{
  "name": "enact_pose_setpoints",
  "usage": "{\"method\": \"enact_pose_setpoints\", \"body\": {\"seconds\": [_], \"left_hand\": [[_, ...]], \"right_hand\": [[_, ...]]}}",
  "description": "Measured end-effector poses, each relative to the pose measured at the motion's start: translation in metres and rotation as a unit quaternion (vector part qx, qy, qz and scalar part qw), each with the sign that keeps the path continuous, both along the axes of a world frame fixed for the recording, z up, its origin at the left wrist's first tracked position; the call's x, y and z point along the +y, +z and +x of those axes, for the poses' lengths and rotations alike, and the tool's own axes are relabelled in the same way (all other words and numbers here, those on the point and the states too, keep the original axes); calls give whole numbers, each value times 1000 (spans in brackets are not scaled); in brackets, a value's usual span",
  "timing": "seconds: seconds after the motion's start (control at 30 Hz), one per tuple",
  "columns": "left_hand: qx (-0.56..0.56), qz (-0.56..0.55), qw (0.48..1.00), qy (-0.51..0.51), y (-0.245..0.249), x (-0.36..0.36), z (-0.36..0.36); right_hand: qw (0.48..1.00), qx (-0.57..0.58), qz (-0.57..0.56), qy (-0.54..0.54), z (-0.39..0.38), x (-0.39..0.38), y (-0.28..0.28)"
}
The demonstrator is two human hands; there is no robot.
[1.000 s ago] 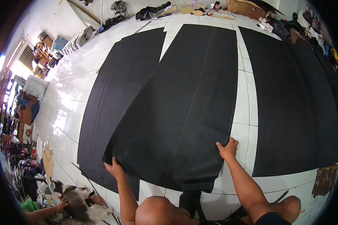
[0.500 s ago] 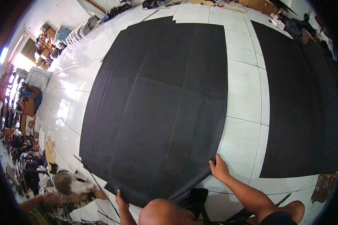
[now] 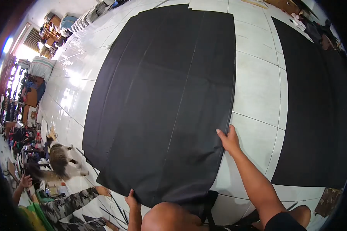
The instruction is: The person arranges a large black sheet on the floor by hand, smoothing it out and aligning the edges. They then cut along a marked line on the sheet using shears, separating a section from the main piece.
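A large black sheet of material (image 3: 162, 96) with thin pale lengthwise lines lies spread over the white tiled floor. My left hand (image 3: 132, 201) is at its near edge, thumb up over the top, fingers mostly hidden below. On the right edge, my right hand (image 3: 230, 140) pinches the sheet with the thumb on top and the other fingers at the border. The material sags in soft creases between my hands, close to my bare knee (image 3: 169, 217).
A second black sheet (image 3: 316, 115) lies to the right. At left are a cat (image 3: 59, 159), another person's camouflage sleeve (image 3: 69, 202), and dark thin strips (image 3: 117, 204). Piled goods (image 3: 31, 96) line the left wall. A brown block (image 3: 327, 202) sits at lower right.
My right hand has moved farther forward along the right edge. The near part of the sheet has shifted slightly. The cat has moved away to the left, and the other person's arm shows more.
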State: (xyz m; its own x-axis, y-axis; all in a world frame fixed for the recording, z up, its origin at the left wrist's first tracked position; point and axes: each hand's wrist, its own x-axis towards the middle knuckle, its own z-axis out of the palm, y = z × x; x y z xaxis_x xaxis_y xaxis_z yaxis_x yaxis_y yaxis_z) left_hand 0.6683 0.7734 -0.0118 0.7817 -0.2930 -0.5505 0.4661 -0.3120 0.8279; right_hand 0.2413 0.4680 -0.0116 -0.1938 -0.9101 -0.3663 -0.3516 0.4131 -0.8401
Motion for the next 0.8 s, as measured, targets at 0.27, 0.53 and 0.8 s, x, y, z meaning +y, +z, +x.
{"method": "enact_pose_setpoints", "body": {"seconds": [0.27, 0.53, 0.8], "left_hand": [[8, 140, 989, 53, -53, 174, 18], [-51, 71, 993, 75, -42, 153, 16], [-118, -91, 989, -19, -59, -73, 169]], "right_hand": [[985, 73, 43, 154, 27, 73, -17], [982, 36, 4, 186, 79, 31, -16], [954, -6, -90, 288, 67, -130, 36]]}}
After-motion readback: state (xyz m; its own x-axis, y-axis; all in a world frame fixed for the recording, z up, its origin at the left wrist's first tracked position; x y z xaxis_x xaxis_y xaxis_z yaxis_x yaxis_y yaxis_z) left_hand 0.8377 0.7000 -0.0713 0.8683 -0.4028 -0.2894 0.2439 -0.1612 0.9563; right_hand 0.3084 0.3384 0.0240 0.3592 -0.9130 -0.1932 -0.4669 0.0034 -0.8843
